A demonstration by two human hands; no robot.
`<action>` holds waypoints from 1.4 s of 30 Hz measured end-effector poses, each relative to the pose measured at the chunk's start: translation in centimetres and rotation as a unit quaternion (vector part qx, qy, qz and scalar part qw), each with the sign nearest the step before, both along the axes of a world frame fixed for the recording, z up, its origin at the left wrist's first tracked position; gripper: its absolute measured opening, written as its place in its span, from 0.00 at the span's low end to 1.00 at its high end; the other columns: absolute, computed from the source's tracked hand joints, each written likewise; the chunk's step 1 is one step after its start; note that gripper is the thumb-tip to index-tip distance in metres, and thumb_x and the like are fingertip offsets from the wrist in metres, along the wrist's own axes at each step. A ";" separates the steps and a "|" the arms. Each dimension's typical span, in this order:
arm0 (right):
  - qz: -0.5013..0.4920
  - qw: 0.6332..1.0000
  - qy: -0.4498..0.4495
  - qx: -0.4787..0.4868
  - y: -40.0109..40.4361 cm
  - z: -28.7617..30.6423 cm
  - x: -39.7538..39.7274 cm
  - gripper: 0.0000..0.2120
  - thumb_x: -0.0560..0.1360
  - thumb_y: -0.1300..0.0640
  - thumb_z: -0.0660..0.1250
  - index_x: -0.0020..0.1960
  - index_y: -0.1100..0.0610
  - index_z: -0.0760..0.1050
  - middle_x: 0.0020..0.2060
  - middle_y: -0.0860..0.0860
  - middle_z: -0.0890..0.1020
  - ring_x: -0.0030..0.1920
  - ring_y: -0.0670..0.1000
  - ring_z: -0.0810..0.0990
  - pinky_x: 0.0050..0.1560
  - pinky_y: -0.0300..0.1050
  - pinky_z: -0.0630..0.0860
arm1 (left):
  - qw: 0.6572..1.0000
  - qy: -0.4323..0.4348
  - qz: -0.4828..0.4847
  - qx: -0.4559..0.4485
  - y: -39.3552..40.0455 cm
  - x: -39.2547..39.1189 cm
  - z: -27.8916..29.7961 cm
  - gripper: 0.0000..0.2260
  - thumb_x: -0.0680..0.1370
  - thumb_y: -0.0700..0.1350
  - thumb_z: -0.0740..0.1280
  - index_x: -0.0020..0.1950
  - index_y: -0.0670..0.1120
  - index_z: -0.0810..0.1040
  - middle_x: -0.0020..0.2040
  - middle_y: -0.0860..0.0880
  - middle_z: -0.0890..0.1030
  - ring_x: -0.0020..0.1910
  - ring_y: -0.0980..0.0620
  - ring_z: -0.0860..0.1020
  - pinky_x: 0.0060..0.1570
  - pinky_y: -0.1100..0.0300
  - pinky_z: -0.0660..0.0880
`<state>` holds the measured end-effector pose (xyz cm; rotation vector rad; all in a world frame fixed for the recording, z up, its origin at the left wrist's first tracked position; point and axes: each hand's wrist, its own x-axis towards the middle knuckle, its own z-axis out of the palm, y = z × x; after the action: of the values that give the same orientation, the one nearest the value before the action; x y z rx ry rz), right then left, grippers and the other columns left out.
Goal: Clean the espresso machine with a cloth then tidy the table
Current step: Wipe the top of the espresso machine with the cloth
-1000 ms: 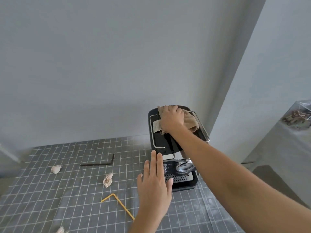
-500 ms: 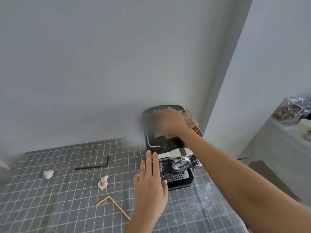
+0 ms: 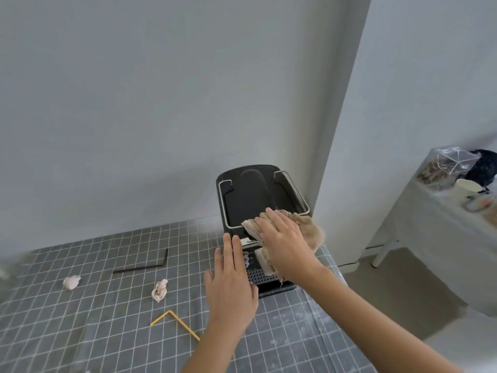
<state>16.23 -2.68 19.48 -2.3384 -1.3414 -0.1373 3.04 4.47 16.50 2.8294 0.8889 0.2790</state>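
— Beige cloth (image 3: 304,230) is lying over the front top edge of the black espresso machine (image 3: 250,200), and we are pressing it down with our right hand (image 3: 285,238), fingers flat and spread.

— Are we gripping with the left hand (image 3: 231,289)?

— No, we are holding it flat with the fingers together beside the machine's left front, clamping nothing. The machine is standing at the counter's (image 3: 80,305) back right corner. Two crumpled paper balls (image 3: 160,289), a black bent rod (image 3: 145,266) and a yellow bent stick (image 3: 174,323) are lying on the grid cover.
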 end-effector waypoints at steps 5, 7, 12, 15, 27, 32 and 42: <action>0.000 0.999 -0.007 0.052 -4.3 -2.2 0.8 0.23 0.75 0.65 0.65 0.70 0.59 0.70 0.68 0.57 0.75 0.71 0.58 0.71 0.72 0.56 0.64 | 1.000 0.006 0.008 -0.002 -0.1 -0.2 0.1 0.45 0.75 0.54 0.66 0.77 0.47 0.36 0.79 0.47 0.39 0.77 0.46 0.53 0.69 0.50 0.65; 0.013 0.999 -0.006 0.050 -5.6 -2.8 1.1 0.27 0.74 0.67 0.68 0.72 0.59 0.68 0.69 0.58 0.74 0.72 0.59 0.69 0.73 0.58 0.63 | 1.000 0.008 0.008 0.002 -0.1 -0.2 0.0 0.45 0.74 0.55 0.67 0.78 0.46 0.37 0.79 0.47 0.40 0.77 0.45 0.54 0.68 0.48 0.67; 0.016 0.996 0.051 0.073 -8.2 -2.6 1.6 0.23 0.76 0.69 0.64 0.70 0.58 0.70 0.68 0.56 0.75 0.69 0.57 0.72 0.69 0.62 0.69 | 1.000 0.001 0.019 -0.021 -0.2 0.0 0.1 0.47 0.73 0.52 0.69 0.78 0.47 0.38 0.79 0.49 0.40 0.78 0.46 0.53 0.69 0.45 0.66; -0.003 0.973 0.114 0.201 -8.3 0.6 1.5 0.16 0.81 0.63 0.59 0.68 0.57 0.72 0.60 0.55 0.80 0.55 0.54 0.81 0.57 0.53 0.79 | 0.998 -0.004 0.034 -0.048 -0.8 0.1 0.0 0.47 0.73 0.51 0.70 0.78 0.47 0.38 0.79 0.49 0.39 0.78 0.46 0.51 0.71 0.46 0.62; 0.056 0.980 -0.036 -0.190 7.0 3.0 5.0 0.21 0.80 0.56 0.58 0.73 0.51 0.66 0.75 0.51 0.65 0.77 0.58 0.56 0.75 0.61 0.57 | 0.998 0.025 0.056 -0.035 -0.8 0.4 0.4 0.48 0.71 0.50 0.71 0.78 0.49 0.39 0.79 0.50 0.39 0.78 0.45 0.52 0.70 0.40 0.62; 0.188 0.964 -0.006 -0.187 3.4 3.1 5.6 0.18 0.82 0.53 0.53 0.70 0.48 0.70 0.75 0.44 0.66 0.79 0.52 0.52 0.77 0.58 0.48 | 0.997 0.035 0.060 -0.020 -1.0 0.5 0.3 0.47 0.72 0.51 0.70 0.78 0.49 0.38 0.79 0.50 0.38 0.78 0.44 0.50 0.70 0.40 0.61; 0.189 0.959 -0.009 -0.212 4.5 3.6 6.1 0.28 0.77 0.62 0.55 0.69 0.36 0.68 0.76 0.44 0.64 0.79 0.56 0.49 0.74 0.69 0.46 | 0.998 0.027 0.059 -0.021 -1.0 0.5 0.2 0.47 0.72 0.51 0.70 0.78 0.49 0.38 0.79 0.50 0.39 0.78 0.45 0.50 0.70 0.41 0.61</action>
<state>22.35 1.83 23.10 -2.3482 -1.9575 0.2754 3.59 3.43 16.66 2.7627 1.0609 0.1973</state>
